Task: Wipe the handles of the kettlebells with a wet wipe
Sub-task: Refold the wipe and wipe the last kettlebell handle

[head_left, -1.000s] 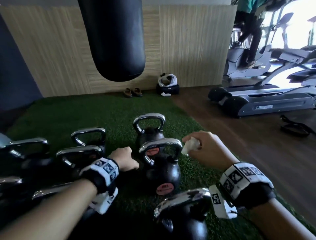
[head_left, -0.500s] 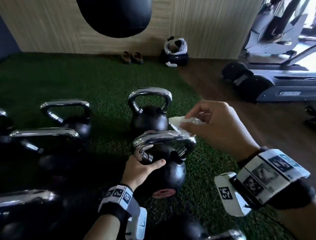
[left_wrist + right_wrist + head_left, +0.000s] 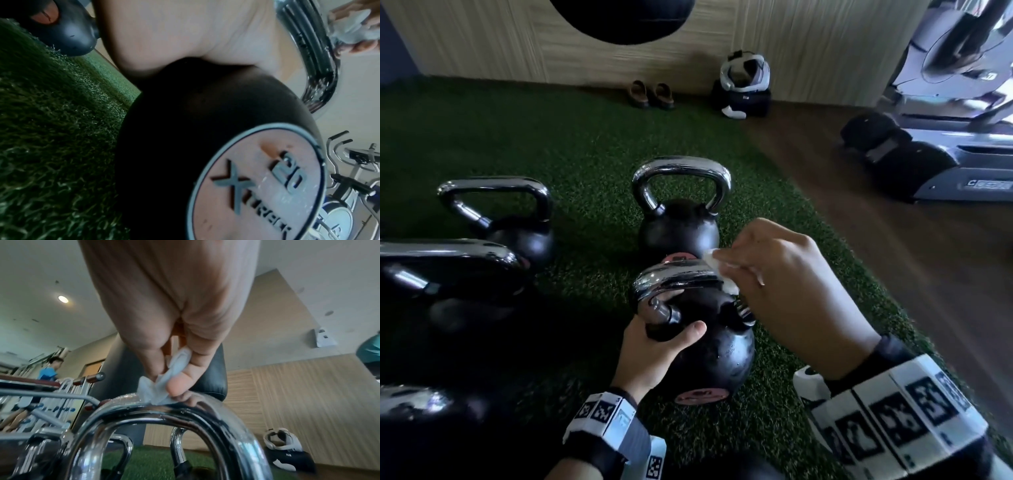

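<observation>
On the near kettlebell [image 3: 709, 356], the wet wipe [image 3: 158, 391] pinched in the right hand [image 3: 787, 291] has now been lowered onto the handle [image 3: 681, 277], while the left hand [image 3: 654, 353] has closed round its left post, so wiping can begin.

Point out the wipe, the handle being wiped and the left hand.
wipe [image 3: 156, 391]: right wrist view, crumpled lower fold.
handle [image 3: 681, 277]: head view, chrome top bar.
left hand [image 3: 650, 356]: head view, back of hand on the kettlebell.
</observation>
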`<state>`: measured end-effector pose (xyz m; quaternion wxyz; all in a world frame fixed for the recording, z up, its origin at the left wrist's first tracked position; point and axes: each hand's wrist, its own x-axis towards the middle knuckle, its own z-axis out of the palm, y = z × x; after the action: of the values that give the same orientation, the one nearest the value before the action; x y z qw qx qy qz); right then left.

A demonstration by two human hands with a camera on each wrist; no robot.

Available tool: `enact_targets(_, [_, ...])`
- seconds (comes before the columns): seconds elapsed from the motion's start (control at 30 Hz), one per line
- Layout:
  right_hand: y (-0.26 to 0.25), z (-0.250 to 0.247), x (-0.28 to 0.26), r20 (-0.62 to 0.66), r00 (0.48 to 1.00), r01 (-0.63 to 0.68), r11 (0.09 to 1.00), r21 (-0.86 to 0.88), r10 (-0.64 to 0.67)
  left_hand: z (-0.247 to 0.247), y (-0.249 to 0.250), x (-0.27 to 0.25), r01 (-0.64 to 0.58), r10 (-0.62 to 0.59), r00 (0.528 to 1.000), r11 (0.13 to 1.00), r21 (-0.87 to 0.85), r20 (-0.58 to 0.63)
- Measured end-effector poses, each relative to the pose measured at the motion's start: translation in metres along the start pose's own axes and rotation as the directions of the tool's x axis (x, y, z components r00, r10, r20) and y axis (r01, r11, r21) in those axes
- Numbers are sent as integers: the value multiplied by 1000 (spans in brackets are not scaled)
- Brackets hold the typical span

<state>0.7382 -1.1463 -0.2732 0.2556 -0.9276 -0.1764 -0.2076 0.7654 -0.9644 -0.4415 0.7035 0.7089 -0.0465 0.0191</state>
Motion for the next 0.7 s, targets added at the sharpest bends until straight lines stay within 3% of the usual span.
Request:
enact_targets(0.13, [16, -9, -13, -117, 990, -73, 997, 13, 74, -1, 2, 0, -44, 44, 999, 999, 11, 15])
enact_targets(0.3, [21, 0, -21, -155, 987, -37, 998, 57, 46, -5, 5, 0, -2, 0, 999, 999, 38, 51])
enact_targets(0.4, [36, -3, -30, -171, 967, -167, 978, 124, 187, -5, 6, 0, 20, -23, 999, 999, 50, 47])
enact_targets(0.5, [54, -4, -39, -85, 922, -343, 900, 269, 377, -5, 6, 1, 34, -36, 999, 998, 48, 41])
enact_targets(0.7, [62, 3, -47, -69, 888, -380, 809, 448, 455, -10, 1, 1, 53, -57, 997, 996, 77, 53])
